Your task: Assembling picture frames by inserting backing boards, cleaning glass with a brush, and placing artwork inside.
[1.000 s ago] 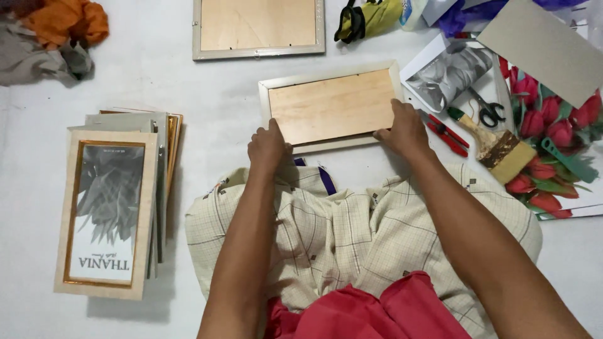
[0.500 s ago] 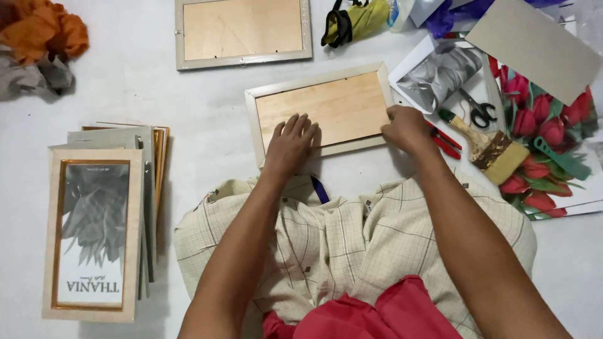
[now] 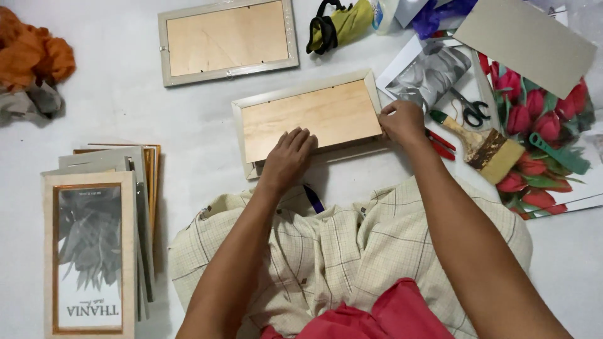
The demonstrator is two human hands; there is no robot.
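Observation:
A light picture frame (image 3: pixel 301 95) lies face down on the white floor in front of me, its plywood backing board (image 3: pixel 311 118) showing. My left hand (image 3: pixel 289 157) rests flat on the board's near edge, fingers together. My right hand (image 3: pixel 402 120) pinches at the frame's right edge, fingertips at the corner of the backing. Neither hand lifts the frame off the floor.
A second face-down frame (image 3: pixel 227 39) lies farther back. A stack of framed prints (image 3: pixel 94 245) sits at my left. At the right lie a brush (image 3: pixel 480 143), scissors (image 3: pixel 468 108), red-handled pliers (image 3: pixel 441 144), tulip prints (image 3: pixel 540 144) and grey cardboard (image 3: pixel 524 41). Cloths (image 3: pixel 31 63) lie far left.
My left hand slid right along the near edge onto the backing board. My right hand moved from the near right corner up to the frame's right edge.

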